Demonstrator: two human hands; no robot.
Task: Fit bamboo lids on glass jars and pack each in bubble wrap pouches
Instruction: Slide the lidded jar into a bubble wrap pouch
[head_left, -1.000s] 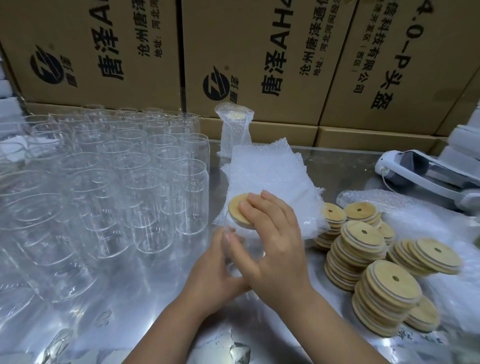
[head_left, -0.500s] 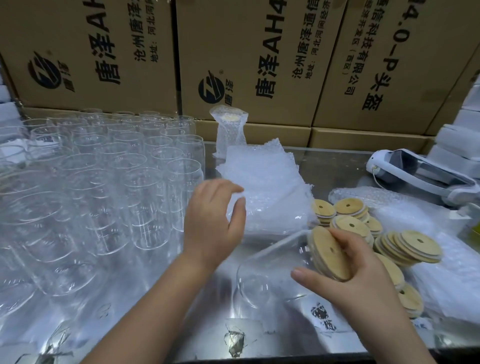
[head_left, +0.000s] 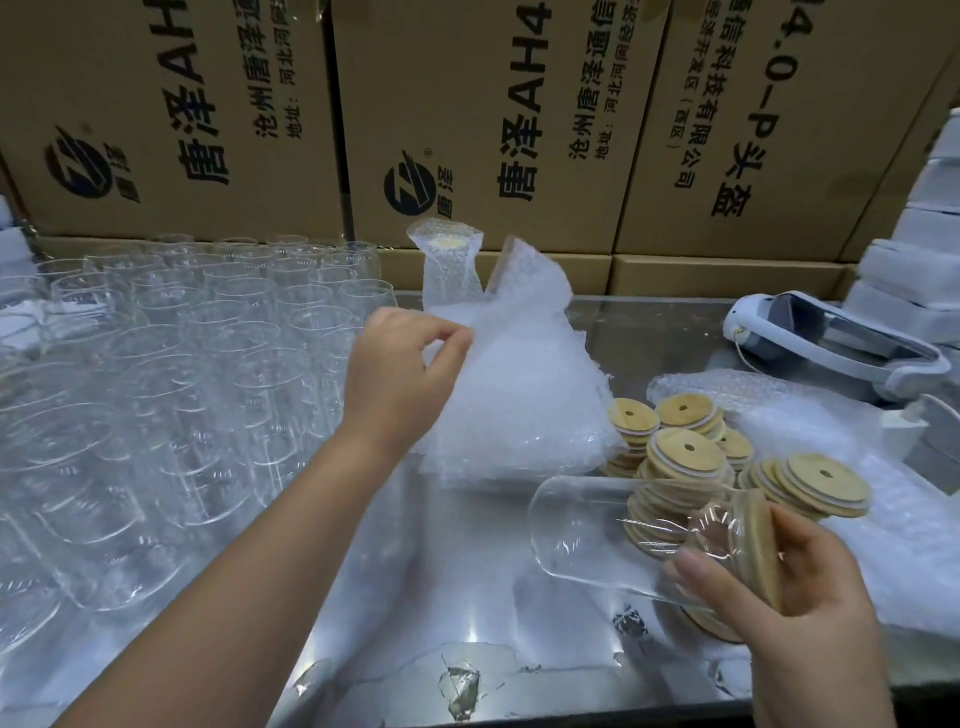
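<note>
Shiny metal table (head_left: 649, 332) stretching across frame, reflecting light at lower centre. Empty glass jars (head_left: 182, 389) standing upright in tight rows, filling left half. Pile of bubble wrap pouches (head_left: 519, 415) lying at centre. One wrapped jar (head_left: 449, 270) standing upright behind pile, upper centre. Bamboo lids (head_left: 685, 457) sitting in leaning stacks right of centre, just beside pile. Loose bubble wrap (head_left: 810, 431) spreading along right side. White device (head_left: 831, 343) resting upper right. Torn scraps (head_left: 460, 686) sticking to surface, bottom centre.

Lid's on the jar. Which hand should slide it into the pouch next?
Right, probably. The right hand grips the jar at its lid end, with the jar lying sideways and its base pointing toward the pouch. The left hand pinches that pouch's edge, so it is better kept holding the pouch.
</note>
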